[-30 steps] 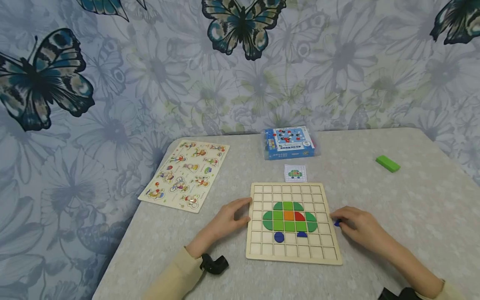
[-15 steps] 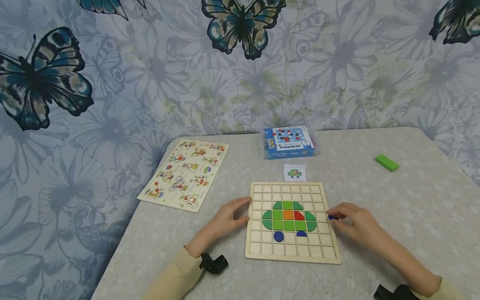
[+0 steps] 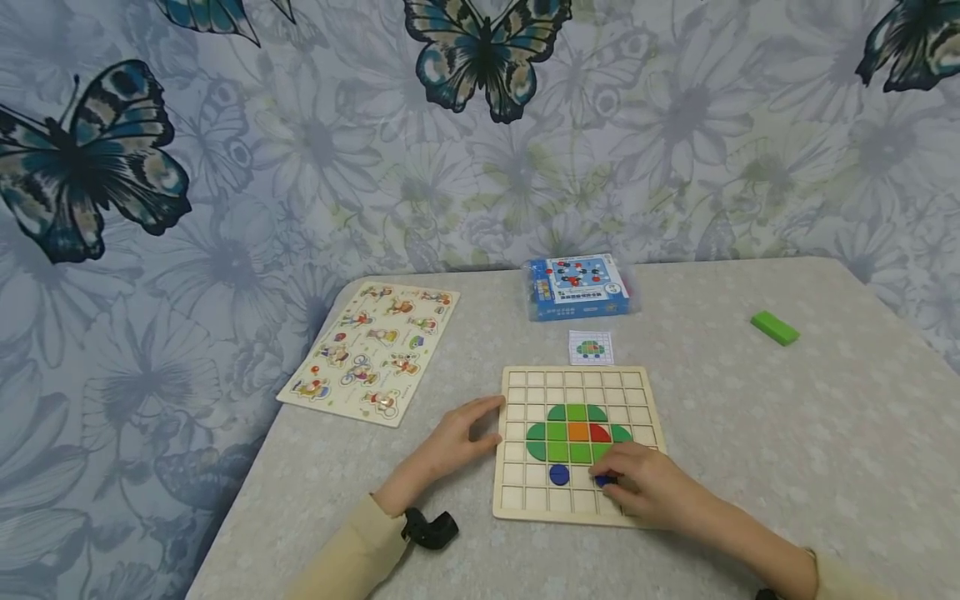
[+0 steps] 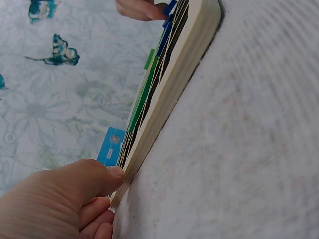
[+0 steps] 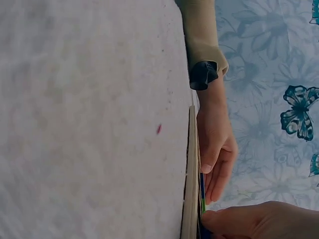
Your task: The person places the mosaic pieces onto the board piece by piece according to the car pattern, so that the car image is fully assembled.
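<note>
A square wooden grid board (image 3: 517,492) lies on the table with green, orange and red pieces forming a rounded shape. Below that shape sits a blue round (image 3: 558,475) made of two halves. My left hand (image 3: 454,440) rests its thumb and fingertips against the board's left edge; in the left wrist view its thumb touches the board's corner. My right hand (image 3: 652,487) reaches over the lower right of the board and pinches a small blue half-circle piece (image 3: 604,481) at the grid. The hand partly hides this piece and the blue half-circle lying there.
A small pattern card (image 3: 591,347) lies just behind the board, with a blue box (image 3: 579,287) farther back. A picture board (image 3: 371,350) lies at the left. One green block (image 3: 776,328) is at the far right. A patterned wall rises behind the table.
My right hand has moved left from beside the board's right edge to over its lower right cells, carrying the blue half-circle piece. My left hand stays at the left edge.
</note>
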Demonstrator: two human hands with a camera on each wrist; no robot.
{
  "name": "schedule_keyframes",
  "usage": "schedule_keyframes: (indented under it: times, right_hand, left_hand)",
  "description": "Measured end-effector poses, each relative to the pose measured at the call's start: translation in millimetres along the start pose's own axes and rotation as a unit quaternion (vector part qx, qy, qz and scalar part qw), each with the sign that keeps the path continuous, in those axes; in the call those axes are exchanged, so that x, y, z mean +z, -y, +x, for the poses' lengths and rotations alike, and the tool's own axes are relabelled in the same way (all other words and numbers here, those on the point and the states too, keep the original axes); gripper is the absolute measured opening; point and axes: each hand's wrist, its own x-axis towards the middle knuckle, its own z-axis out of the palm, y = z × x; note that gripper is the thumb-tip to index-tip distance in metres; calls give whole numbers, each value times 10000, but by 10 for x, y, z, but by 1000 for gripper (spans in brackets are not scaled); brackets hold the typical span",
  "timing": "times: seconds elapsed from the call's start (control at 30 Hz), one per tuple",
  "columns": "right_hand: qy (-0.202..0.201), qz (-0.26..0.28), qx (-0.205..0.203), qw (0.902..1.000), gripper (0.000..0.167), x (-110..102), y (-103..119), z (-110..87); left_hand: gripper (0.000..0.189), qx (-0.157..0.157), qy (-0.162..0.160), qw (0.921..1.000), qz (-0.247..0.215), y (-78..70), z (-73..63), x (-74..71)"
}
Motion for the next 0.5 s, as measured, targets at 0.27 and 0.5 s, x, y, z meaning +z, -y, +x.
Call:
schedule_keyframes:
  times: [0.27, 0.5]
  right_hand:
    - [113, -81, 263, 9996, 22, 6, -3, 0]
    - [311, 61, 653, 9974, 21, -20, 2, 21]
  left_hand:
    - [57, -33, -17, 10000, -20, 6, -15, 6]
    - [57, -68, -15, 10000, -21, 11, -14, 6]
